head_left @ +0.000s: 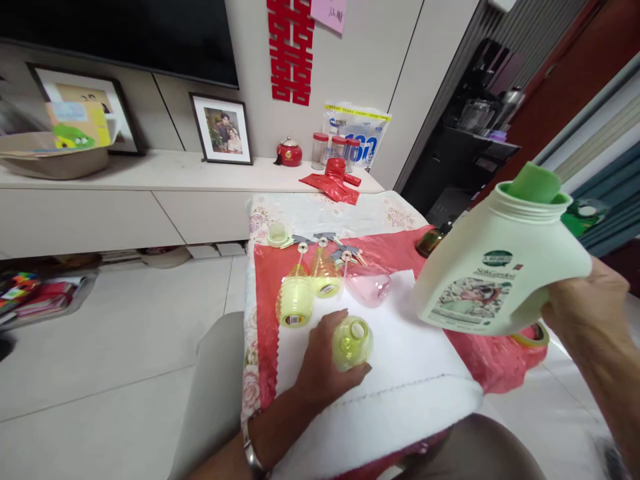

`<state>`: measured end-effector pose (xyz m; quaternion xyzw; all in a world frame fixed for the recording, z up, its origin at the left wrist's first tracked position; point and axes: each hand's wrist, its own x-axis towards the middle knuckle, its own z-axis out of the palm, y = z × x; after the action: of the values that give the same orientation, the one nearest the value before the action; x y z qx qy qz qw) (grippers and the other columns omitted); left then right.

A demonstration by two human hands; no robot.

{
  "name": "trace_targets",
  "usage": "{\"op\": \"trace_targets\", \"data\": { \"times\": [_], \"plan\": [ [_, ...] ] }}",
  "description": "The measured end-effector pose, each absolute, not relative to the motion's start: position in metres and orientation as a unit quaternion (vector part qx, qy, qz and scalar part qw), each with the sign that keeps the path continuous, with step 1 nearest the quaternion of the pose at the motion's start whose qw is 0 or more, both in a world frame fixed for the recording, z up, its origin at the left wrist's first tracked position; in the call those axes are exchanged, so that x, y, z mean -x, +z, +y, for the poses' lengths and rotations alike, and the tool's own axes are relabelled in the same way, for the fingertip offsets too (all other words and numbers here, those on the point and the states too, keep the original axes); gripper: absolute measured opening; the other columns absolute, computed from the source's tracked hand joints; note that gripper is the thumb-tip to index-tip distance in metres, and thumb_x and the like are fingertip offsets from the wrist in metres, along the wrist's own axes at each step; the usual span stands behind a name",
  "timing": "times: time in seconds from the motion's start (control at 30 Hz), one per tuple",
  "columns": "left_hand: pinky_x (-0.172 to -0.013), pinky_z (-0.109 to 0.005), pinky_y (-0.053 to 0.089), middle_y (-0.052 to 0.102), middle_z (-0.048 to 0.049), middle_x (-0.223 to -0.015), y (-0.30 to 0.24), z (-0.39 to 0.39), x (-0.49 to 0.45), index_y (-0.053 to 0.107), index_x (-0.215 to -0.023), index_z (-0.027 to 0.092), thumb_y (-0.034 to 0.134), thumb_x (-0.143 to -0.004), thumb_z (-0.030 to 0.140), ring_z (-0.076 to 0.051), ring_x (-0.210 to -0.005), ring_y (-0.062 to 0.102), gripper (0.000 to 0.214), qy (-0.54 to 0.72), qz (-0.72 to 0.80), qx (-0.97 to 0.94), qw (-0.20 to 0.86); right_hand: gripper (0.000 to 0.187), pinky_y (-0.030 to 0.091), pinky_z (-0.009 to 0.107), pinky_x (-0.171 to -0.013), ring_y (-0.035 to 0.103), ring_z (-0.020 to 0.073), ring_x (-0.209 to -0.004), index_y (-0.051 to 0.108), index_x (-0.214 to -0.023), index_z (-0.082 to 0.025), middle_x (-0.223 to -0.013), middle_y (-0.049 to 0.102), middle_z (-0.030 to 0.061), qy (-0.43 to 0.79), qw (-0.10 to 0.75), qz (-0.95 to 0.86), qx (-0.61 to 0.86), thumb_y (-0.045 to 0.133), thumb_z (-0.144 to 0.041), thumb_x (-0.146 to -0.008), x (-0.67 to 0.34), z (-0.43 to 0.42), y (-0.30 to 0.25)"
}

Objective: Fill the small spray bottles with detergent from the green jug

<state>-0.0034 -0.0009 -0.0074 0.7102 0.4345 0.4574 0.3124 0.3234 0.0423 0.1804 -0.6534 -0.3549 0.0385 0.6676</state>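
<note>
My left hand [327, 360] is wrapped round a small yellow-green bottle [353, 344] whose mouth is uncapped and faces up. In my right hand [583, 303] is the handle of a large pale-green detergent jug [480, 267], raised over the table's right side. The jug has a green spout and tilts slightly; its spout is apart from the bottle. Beyond my left hand, a yellow spray bottle [295, 300] stands upright. Another yellow bottle [326, 273] and a pink bottle [367, 287] lie behind it, with several grey spray heads [347, 255] close by.
A white cloth [400, 360] and red plastic sheet [267, 293] cover the flowered tablecloth [320, 207]. At the right are an amber bottle [430, 241] and a tape roll [533, 335]. A pale-green cap [277, 233] sits at the far left. Jars [320, 152] stand on the cabinet.
</note>
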Motion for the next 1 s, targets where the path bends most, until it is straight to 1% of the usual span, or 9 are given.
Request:
{"op": "trace_targets", "data": {
  "times": [0.07,0.17,0.27,0.43,0.53,0.7,0.8,0.9,1.0],
  "plan": [
    [-0.105,-0.058,0.047,0.055,-0.0126,-0.133,-0.007,0.000,0.003,0.033,-0.137,0.025,0.080,-0.063,0.023,-0.035,-0.122,0.058,0.088,0.459,0.450,-0.706,0.299,0.034,0.043,0.029,-0.052,0.049,0.0122,-0.058,0.071,-0.079,-0.017,-0.069,0.059,-0.0020,0.033,0.621,-0.347,0.702,0.072,-0.021,-0.045,-0.323,0.024,0.177],
    [-0.103,-0.057,0.049,0.056,-0.0122,-0.129,-0.006,0.001,0.001,0.034,-0.136,0.024,0.080,-0.063,0.025,-0.034,-0.119,0.060,0.086,0.464,0.466,-0.695,0.289,0.030,0.039,0.030,-0.051,0.047,0.0145,-0.060,0.069,-0.078,-0.018,-0.068,0.056,-0.0001,0.002,0.505,-0.392,0.769,0.066,-0.026,-0.049,-0.323,0.004,0.174],
    [-0.103,-0.055,0.050,0.056,-0.0119,-0.127,-0.005,0.002,0.000,0.035,-0.135,0.023,0.079,-0.063,0.025,-0.033,-0.118,0.060,0.084,0.475,0.472,-0.684,0.291,0.031,0.039,0.030,-0.054,0.052,0.0193,-0.067,0.068,-0.078,-0.020,-0.070,0.059,0.0024,-0.005,0.431,-0.446,0.785,0.060,-0.028,-0.049,-0.319,-0.005,0.175],
    [-0.104,-0.054,0.049,0.055,-0.0129,-0.125,-0.006,0.004,0.000,0.036,-0.133,0.020,0.078,-0.064,0.023,-0.032,-0.119,0.059,0.080,0.491,0.475,-0.670,0.290,0.035,0.044,0.033,-0.064,0.060,0.0255,-0.077,0.067,-0.074,-0.022,-0.073,0.064,0.0041,-0.011,0.392,-0.495,0.776,0.051,-0.032,-0.044,-0.303,-0.008,0.179],
    [-0.103,-0.054,0.050,0.055,-0.0128,-0.124,-0.006,0.004,0.001,0.036,-0.133,0.020,0.077,-0.065,0.021,-0.032,-0.118,0.059,0.079,0.496,0.475,-0.666,0.291,0.035,0.045,0.034,-0.066,0.062,0.0259,-0.077,0.066,-0.073,-0.023,-0.074,0.067,0.0043,-0.027,0.362,-0.535,0.763,0.048,-0.036,-0.046,-0.294,-0.009,0.181],
    [-0.104,-0.054,0.049,0.054,-0.0127,-0.124,-0.005,0.005,0.000,0.036,-0.132,0.020,0.077,-0.065,0.019,-0.031,-0.118,0.058,0.079,0.506,0.473,-0.654,0.304,0.039,0.045,0.035,-0.064,0.063,0.0253,-0.069,0.069,-0.075,-0.025,-0.071,0.070,0.0035,-0.037,0.308,-0.580,0.753,0.047,-0.038,-0.046,-0.283,-0.009,0.188],
    [-0.103,-0.054,0.050,0.054,-0.0120,-0.122,-0.003,0.005,0.000,0.036,-0.132,0.020,0.077,-0.064,0.019,-0.031,-0.117,0.058,0.079,0.515,0.477,-0.646,0.301,0.039,0.044,0.035,-0.062,0.064,0.0241,-0.066,0.071,-0.077,-0.026,-0.071,0.072,0.0024,-0.056,0.273,-0.610,0.742,0.048,-0.040,-0.050,-0.277,-0.008,0.193],
    [-0.104,-0.054,0.049,0.054,-0.0119,-0.122,-0.004,0.005,0.001,0.036,-0.132,0.020,0.077,-0.063,0.018,-0.032,-0.117,0.058,0.080,0.527,0.482,-0.637,0.290,0.034,0.043,0.033,-0.058,0.061,0.0206,-0.055,0.071,-0.073,-0.028,-0.062,0.069,0.0000,-0.078,0.243,-0.636,0.729,0.050,-0.041,-0.051,-0.270,-0.007,0.198],
    [-0.103,-0.054,0.049,0.054,-0.0112,-0.123,-0.006,0.006,0.001,0.036,-0.133,0.022,0.077,-0.062,0.017,-0.031,-0.118,0.058,0.082,0.533,0.483,-0.634,0.284,0.029,0.040,0.031,-0.053,0.057,0.0181,-0.045,0.070,-0.068,-0.030,-0.052,0.063,-0.0023,-0.087,0.235,-0.651,0.717,0.052,-0.041,-0.049,-0.262,-0.006,0.202]
  ]
}}
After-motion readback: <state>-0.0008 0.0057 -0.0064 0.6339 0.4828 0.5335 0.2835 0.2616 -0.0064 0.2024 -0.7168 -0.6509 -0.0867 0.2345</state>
